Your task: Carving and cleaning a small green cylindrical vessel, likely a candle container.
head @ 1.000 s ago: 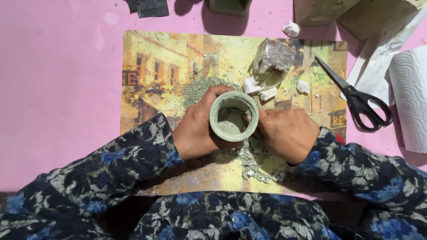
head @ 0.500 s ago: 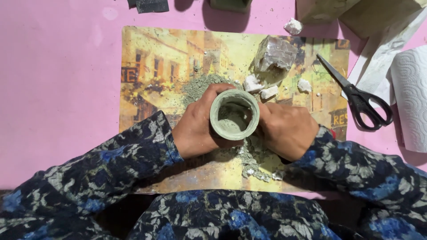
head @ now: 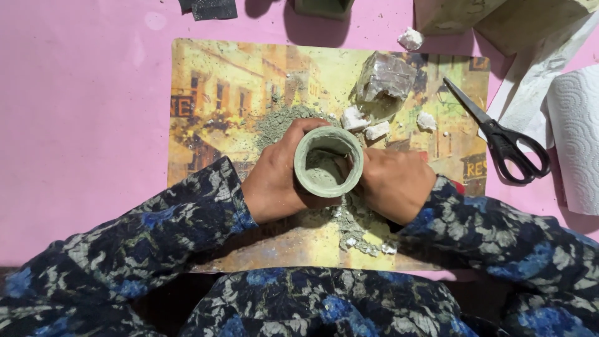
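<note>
Both hands — left hand (head: 274, 184), right hand (head: 396, 184) — clasp a green cup (head: 329, 161); picture placemat (head: 212, 93) on pink table (head: 81, 125).

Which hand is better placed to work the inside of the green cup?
Right hand, probably: its fingers already dip over the green cup rim, while the left hand wraps the outside, steadying it.

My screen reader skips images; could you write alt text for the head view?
Both hands, left hand and right hand, cup a green clay pot over a picture placemat strewn with crumbs; black scissors lie right.
</note>
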